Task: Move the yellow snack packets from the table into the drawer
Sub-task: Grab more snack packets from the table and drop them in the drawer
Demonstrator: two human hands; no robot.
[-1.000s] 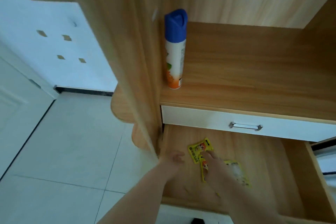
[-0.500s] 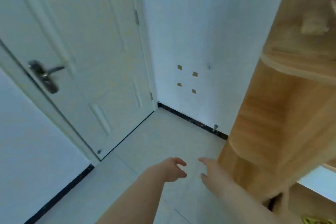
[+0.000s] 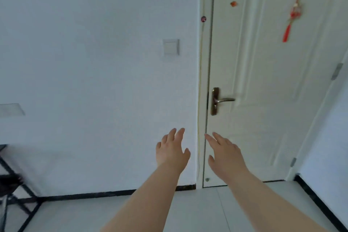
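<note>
No yellow snack packets, drawer or table surface with packets show in the head view. My left hand (image 3: 172, 149) is raised in front of the white wall, fingers apart and empty. Beside it, my right hand (image 3: 225, 153) is stretched out in front of the door, also spread and holding nothing. Both forearms reach up from the bottom of the frame, side by side and apart from each other.
A white door (image 3: 263, 81) with a metal lever handle (image 3: 220, 100) fills the right, a red tassel ornament (image 3: 293, 11) hanging on it. A wall switch (image 3: 171, 47) is left of it. Black metal frame legs (image 3: 17, 194) stand at the lower left on the tiled floor (image 3: 197, 211).
The view has swung left from the open drawer with packets, past the cabinet side, to the wall and door. Both hands left the drawer and are now held out empty.
</note>
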